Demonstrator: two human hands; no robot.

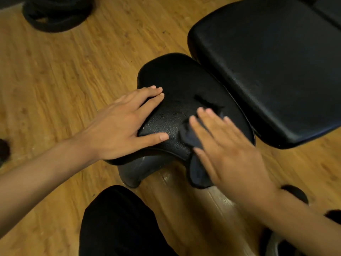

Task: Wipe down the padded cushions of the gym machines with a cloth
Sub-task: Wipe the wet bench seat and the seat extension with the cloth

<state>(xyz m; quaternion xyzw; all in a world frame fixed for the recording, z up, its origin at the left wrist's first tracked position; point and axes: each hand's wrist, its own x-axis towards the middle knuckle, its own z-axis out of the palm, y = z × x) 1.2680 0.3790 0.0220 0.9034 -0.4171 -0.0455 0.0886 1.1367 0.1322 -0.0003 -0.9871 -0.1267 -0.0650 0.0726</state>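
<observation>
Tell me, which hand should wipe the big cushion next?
Probably the right hand: it presses the dark cloth and lies nearer the large cushion. The left hand rests bare on the small cushion.

You have two black padded cushions here — the small cushion [184,85] under your fingers and the large cushion [273,67] beyond your fingertips. One dark cloth [190,135] lies below your right hand [227,150]. Two hands — your left hand [125,122] is the other.
</observation>
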